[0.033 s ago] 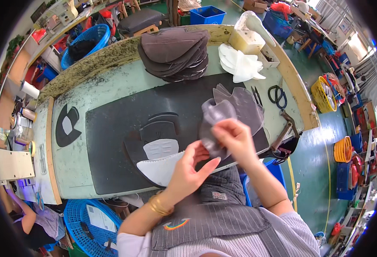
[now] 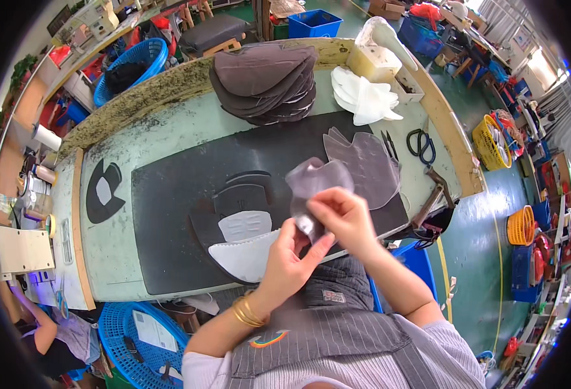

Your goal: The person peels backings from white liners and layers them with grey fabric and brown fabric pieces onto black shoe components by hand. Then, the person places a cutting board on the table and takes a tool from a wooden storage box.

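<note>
A: What do the hands hold?

B: A thin, translucent grey cut piece [image 2: 314, 185], curved and floppy, held up above the near edge of the black mat [image 2: 168, 194]. The right hand [image 2: 345, 217] pinches its lower part from the right, fingers [image 2: 321, 202] clamped on the material. The left hand [image 2: 290, 254] comes up from below, its fingers [image 2: 318, 243] closed on the same piece at its bottom edge. The two hands touch each other there.

A: And on the mat itself?

B: Just left of the hands lies a dark shaped piece [image 2: 233, 201] with a white padded piece [image 2: 246, 249] on top of it, at the mat's near edge. On the mat's right end lies a flat stack of grey pieces [image 2: 363, 162] like the held one.

A: Beyond the mat?

B: Past its far edge, a pile of dark brown pieces [image 2: 266, 78], and to the right of that a heap of white pieces [image 2: 363, 97]. Off the mat's right end, black scissors [image 2: 421, 146] rest on the green bench [image 2: 168, 133]. Left of the mat, a small dark cut-out [image 2: 104, 191] lies flat on the bench. A blue basket [image 2: 130, 340] stands on the floor below the mat's near left corner.
</note>
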Available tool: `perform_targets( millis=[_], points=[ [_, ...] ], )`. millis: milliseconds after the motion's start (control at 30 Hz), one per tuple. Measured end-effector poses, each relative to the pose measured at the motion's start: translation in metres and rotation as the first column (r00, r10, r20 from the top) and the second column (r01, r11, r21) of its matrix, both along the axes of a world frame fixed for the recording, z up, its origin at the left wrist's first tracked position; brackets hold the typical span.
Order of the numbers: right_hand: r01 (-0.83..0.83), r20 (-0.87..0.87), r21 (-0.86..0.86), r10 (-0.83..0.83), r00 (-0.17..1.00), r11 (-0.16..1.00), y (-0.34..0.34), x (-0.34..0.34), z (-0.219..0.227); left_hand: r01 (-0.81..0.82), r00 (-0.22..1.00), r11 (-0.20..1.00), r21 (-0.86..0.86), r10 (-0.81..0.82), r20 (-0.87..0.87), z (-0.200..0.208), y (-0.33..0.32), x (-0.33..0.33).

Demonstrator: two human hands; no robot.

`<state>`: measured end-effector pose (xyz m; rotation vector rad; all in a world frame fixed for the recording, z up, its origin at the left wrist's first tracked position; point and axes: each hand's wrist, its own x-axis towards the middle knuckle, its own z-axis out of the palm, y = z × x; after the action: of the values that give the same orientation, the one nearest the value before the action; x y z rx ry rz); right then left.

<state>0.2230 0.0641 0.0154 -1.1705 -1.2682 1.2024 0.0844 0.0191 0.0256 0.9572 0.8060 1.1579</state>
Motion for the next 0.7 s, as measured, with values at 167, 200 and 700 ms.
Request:
perform_targets(
  millis=[167, 200, 700],
  points=[
    [-0.013, 0.336, 0.358, -0.115, 0.935, 0.934, -0.006, -0.025, 0.012, -0.222, 0.972, 0.953, -0.207, 0.234, 0.031, -0.004, -0.001, -0.015],
    [-0.089, 0.371, 0.489, -0.115, 0.922, 0.868, -0.006, -0.026, 0.016, -0.233, 0.962, 0.945, -0.23, 0.259, 0.088, -0.003, -0.001, -0.023],
    [-0.61, 0.737, 0.647, -0.173, 0.653, 0.457, -0.019, -0.057, 0.079, -0.261, 0.965, 0.965, 0.02, 0.26, 0.036, 0.029, -0.019, -0.053]
  ],
)
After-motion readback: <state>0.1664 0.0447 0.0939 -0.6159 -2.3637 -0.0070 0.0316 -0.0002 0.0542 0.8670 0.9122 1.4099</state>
